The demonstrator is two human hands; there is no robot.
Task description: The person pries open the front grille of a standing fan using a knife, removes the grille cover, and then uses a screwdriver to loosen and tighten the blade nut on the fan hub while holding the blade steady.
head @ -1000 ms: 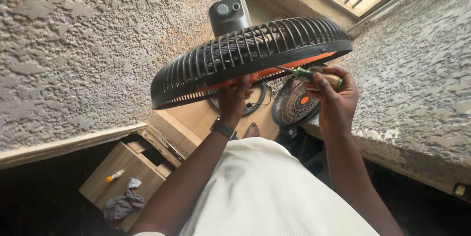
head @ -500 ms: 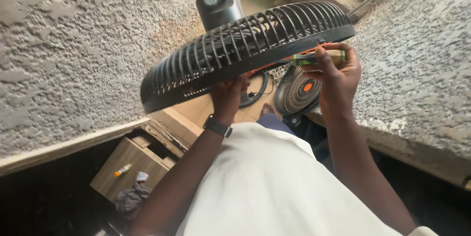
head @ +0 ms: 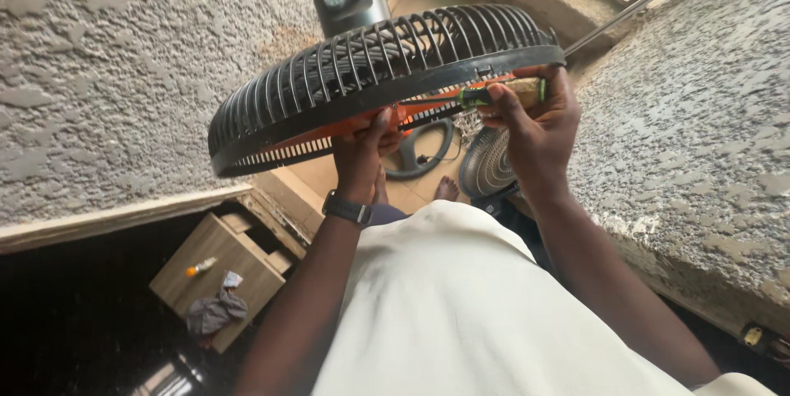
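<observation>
We see little change over the last second: the fan guard (head: 387, 75) is tipped at much the same slant as before, the view has only drifted, and both hands sit where they were, so we judge the work on the guard's rim is mid-step rather than finished. Nearest us, above the pale garment (head: 485, 305), the left hand (head: 366, 149), with a dark wristwatch (head: 346, 208) below it, reaches up under the guard; its fingers (head: 380, 120) are curled and pressed against the underside, by the orange blades (head: 354, 126) showing in the gap between the two grille halves. The right hand (head: 539, 116) is wrapped tightly round the handle of a screwdriver (head: 504, 93), fingers closed on it, the shaft aimed into the rim seam; we cannot see the tip. Beyond the hands, the grey motor housing (head: 352, 1) stands behind the guard. Lower and farther off lie a second fan grille (head: 485, 167) on the floor, a bare foot (head: 446, 189), and a small wooden box (head: 222, 268) with a rag on it, between rough plastered walls (head: 107, 75).
</observation>
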